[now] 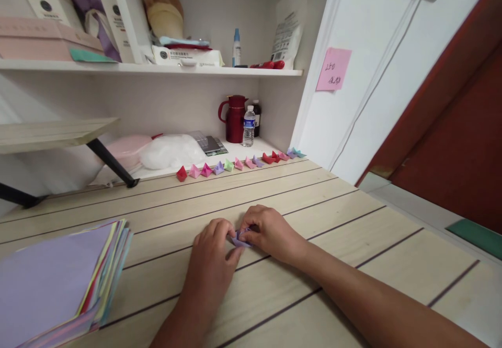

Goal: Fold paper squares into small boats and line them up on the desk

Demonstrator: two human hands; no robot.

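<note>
Left hand [212,254]: fingers curled, tips pinched on the purple folded paper [240,240]; palm down
Right hand [270,233]: fingers bent closed over the same paper from the other side; just beside the left
Purple folded paper: low on the table [353,217] between both hands; mostly hidden
Paper stack [58,280]: coloured sheets at near left; well apart
Back edge: row of folded shapes [239,163]; red jug [235,119] and water bottle [248,126] behind
</note>
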